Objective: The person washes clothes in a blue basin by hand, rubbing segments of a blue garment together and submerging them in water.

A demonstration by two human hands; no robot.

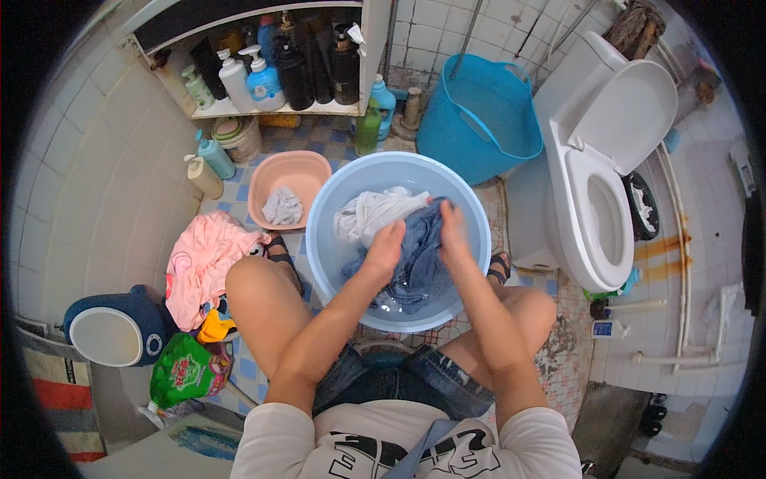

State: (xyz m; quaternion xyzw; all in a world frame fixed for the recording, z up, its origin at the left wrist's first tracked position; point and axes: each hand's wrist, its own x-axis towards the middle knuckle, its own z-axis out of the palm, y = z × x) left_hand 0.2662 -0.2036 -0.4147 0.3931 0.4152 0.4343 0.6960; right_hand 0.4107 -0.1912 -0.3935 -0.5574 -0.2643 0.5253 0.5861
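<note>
A light blue basin [325,267] stands between my knees with water in it. In its middle lies a wet dark blue garment [419,259], bunched up and partly lifted. My left hand [386,251] is closed on the left side of this garment. On its right side, my right hand [453,230] grips the cloth near its upper end; some fingers are hidden behind the fabric. A white cloth [373,214] rests in the basin just beyond my left hand, apart from its fingers.
Left of the basin sits a pink tub [257,191] holding a small white cloth [282,207]. Pink clothing [209,259] is heaped by my left knee, near a green detergent pouch [185,369]. A blue bucket [455,136] and a toilet [586,191] stand right. Bottles [265,84] fill a shelf.
</note>
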